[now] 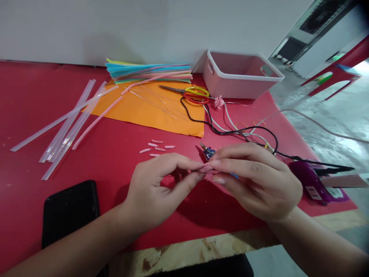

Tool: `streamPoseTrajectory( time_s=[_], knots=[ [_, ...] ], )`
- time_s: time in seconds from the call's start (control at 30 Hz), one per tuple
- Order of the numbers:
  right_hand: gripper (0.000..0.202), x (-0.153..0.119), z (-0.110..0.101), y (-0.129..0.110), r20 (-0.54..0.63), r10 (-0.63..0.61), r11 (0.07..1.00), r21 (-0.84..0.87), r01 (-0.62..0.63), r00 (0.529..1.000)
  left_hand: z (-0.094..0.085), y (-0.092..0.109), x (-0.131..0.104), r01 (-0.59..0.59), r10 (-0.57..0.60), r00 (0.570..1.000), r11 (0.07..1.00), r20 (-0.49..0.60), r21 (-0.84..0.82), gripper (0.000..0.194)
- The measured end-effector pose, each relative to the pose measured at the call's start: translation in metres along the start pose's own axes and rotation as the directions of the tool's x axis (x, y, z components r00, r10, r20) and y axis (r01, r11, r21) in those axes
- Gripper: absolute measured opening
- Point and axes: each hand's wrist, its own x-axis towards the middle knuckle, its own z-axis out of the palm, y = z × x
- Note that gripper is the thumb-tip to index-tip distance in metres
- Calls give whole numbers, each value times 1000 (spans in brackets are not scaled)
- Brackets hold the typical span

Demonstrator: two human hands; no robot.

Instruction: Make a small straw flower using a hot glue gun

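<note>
Near the middle of the view, my left hand [160, 190] pinches a small pink fuzzy piece [205, 167] between thumb and forefinger. The fingertips of my right hand [256, 179] close on the other end of the same piece. Both hands are raised over the red table, and the fingers partly hide the piece. Several short pink pieces [160, 149] lie just beyond my left hand. Behind my right fingers, a blue tool with a metal tip [208, 151] is partly covered.
Glue sticks [69, 127] and a black phone [70, 207] lie left. Scissors [184, 91] and pipe cleaners [150, 73] rest around an orange sheet [144, 107]. A pink bin [233, 82] stands behind. Cables [245, 131] run right to a purple power strip [314, 182].
</note>
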Motion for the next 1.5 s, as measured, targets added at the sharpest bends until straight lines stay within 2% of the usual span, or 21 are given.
streamPoseTrajectory(
  time_s=[0.1, 0.27, 0.47, 0.57, 0.67, 0.73, 0.8, 0.97, 1.2, 1.4, 1.5],
  knots=[
    [24, 1, 1, -1, -13, 9, 1000, 5, -9, 1000, -1, 1, 0, -26, 27, 1000, 998, -14, 61, 12],
    [23, 2, 1, -2, -27, 0, 1000, -16, -1, 1000, -2, 4, 3, -173, 173, 985, 980, 3, 100, 16],
    [24, 2, 1, -2, -19, 3, 1000, -12, -4, 1000, -3, 9, 3, -232, 238, 971, 956, -13, 179, 13],
    [25, 1, -1, -1, -5, 1, 1000, 26, -1, 1000, -2, 9, 1, -163, 167, 986, 981, -23, 104, 12],
    [31, -1, -4, 0, 34, 46, 996, 75, -48, 998, -1, 7, 1, 10, -11, 999, 1000, -43, -28, 10],
    [35, -1, -6, 2, 58, 76, 991, 108, -82, 995, 0, 7, 2, 120, -125, 992, 984, -32, -136, 11],
    [36, -1, -8, 3, 74, 90, 984, 148, -100, 993, 0, 7, 4, 185, -190, 982, 958, -2, -217, 11],
    [35, -1, -7, 8, 102, 74, 973, 210, -94, 992, -2, 8, 8, 231, -230, 972, 914, 46, -334, 12],
    [29, -2, -5, 10, 77, -51, 991, 124, 41, 996, -2, 6, 9, 291, -272, 957, 883, 104, -369, 12],
    [26, -4, -5, 8, 31, 57, 997, 51, -59, 998, -1, 6, 10, 321, -282, 947, 846, 155, -425, 17],
    [25, -5, -4, 8, 20, 73, 997, 23, -74, 997, -1, 4, 8, 349, -299, 937, 829, 181, -436, 17]
  ],
)
